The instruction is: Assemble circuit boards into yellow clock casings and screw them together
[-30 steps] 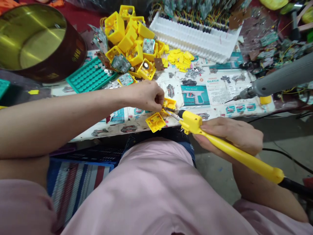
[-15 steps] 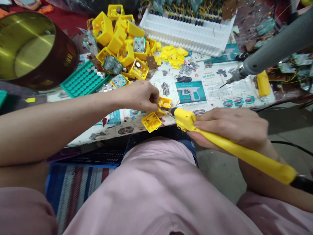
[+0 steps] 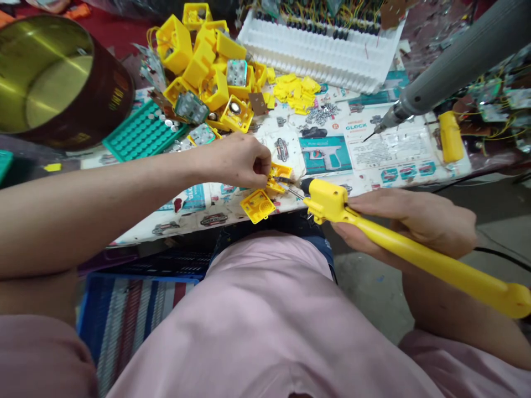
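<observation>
My right hand (image 3: 423, 221) is wrapped round a yellow soldering iron (image 3: 390, 243) with a thin metal tip at its left end. The tip points at a small yellow plastic housing (image 3: 282, 176) near the table's front edge. My left hand (image 3: 244, 160) is closed in a pinch at the left side of that housing. What lies between its fingertips is hidden, and whether they grip the housing itself I cannot tell. Just in front lies another open yellow housing part (image 3: 258, 206), with a round perforated patch inside.
Yellow housings (image 3: 203, 61) are heaped behind my left hand, beside small yellow pieces (image 3: 296, 91). A green tray (image 3: 143, 132) and a large round tin (image 3: 62, 83) stand left. A white ribbed tray (image 3: 315, 52) holds wired parts. A grey screwdriver (image 3: 440, 77) hangs at right.
My right hand and the soldering iron have shifted right, drawing the tip back a little from the housing. My left hand stays nearly in place.
</observation>
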`<state>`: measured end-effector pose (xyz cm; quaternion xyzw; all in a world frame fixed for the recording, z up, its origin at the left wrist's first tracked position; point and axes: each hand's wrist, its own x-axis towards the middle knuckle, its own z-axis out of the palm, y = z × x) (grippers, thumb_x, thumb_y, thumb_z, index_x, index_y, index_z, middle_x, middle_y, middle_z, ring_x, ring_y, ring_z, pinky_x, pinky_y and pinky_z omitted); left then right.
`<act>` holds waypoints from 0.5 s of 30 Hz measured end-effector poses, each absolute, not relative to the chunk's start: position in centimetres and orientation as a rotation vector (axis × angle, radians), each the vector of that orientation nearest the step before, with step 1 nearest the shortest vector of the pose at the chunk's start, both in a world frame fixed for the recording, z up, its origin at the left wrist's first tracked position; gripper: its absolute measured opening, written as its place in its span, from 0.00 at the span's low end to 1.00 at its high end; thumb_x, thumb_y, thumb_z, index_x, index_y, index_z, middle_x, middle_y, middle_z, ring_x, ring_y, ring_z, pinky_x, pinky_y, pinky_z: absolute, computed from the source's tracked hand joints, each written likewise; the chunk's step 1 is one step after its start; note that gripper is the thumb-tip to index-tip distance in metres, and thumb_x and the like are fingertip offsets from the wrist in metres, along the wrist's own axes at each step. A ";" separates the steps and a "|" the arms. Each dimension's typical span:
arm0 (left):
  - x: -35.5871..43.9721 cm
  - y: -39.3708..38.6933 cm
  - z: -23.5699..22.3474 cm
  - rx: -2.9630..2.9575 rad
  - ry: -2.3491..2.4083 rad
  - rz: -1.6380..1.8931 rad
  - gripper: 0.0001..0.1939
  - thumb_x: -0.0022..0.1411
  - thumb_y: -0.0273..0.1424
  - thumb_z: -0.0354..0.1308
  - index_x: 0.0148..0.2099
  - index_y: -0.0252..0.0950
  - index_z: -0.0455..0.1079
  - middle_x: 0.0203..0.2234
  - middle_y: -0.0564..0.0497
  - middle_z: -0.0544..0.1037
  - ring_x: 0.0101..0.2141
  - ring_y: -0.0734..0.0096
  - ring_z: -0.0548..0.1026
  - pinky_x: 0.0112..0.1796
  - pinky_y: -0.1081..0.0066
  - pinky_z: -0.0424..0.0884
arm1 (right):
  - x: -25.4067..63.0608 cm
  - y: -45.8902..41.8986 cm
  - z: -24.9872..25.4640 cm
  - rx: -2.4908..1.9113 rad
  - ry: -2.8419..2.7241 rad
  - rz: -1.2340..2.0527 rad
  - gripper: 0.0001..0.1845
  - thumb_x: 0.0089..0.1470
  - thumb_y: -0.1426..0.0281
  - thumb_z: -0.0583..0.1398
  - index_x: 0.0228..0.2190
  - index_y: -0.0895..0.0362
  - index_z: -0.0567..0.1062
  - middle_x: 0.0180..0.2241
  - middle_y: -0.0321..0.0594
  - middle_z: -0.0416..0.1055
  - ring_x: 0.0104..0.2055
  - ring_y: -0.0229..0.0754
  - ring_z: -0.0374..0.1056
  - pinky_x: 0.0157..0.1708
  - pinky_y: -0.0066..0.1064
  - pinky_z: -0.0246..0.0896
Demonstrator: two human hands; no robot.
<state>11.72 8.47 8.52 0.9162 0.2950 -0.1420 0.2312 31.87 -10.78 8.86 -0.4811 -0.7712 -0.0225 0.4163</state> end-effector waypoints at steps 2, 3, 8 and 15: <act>11.8 8.4 8.5 2.529 0.814 -0.394 0.10 0.48 0.33 0.56 0.30 0.35 0.76 0.22 0.55 0.76 0.26 0.75 0.73 0.33 0.74 0.64 | 31.8 -10.5 8.7 -1.161 -1.958 -0.025 0.15 0.45 0.69 0.72 0.35 0.53 0.75 0.27 0.33 0.80 0.27 0.37 0.77 0.27 0.25 0.75; 11.8 8.4 8.5 2.534 0.814 -0.398 0.09 0.48 0.33 0.57 0.29 0.35 0.76 0.22 0.55 0.76 0.26 0.75 0.73 0.33 0.74 0.64 | 31.7 -10.4 8.7 -1.174 -1.974 -0.021 0.14 0.46 0.70 0.72 0.34 0.53 0.75 0.28 0.33 0.80 0.27 0.37 0.77 0.28 0.26 0.76; 11.9 8.4 8.6 2.537 0.831 -0.411 0.09 0.47 0.33 0.58 0.29 0.35 0.76 0.22 0.55 0.75 0.26 0.74 0.73 0.33 0.74 0.65 | 31.4 -9.9 8.6 -1.145 -2.060 -0.080 0.13 0.47 0.69 0.71 0.32 0.54 0.73 0.26 0.32 0.79 0.28 0.36 0.77 0.30 0.24 0.74; 11.9 8.1 8.4 2.542 0.874 -0.425 0.09 0.48 0.34 0.59 0.30 0.35 0.75 0.22 0.53 0.74 0.28 0.71 0.74 0.37 0.71 0.66 | 31.3 -9.4 9.7 -1.119 -2.207 -0.087 0.07 0.54 0.66 0.68 0.31 0.53 0.74 0.28 0.29 0.78 0.29 0.33 0.75 0.30 0.22 0.72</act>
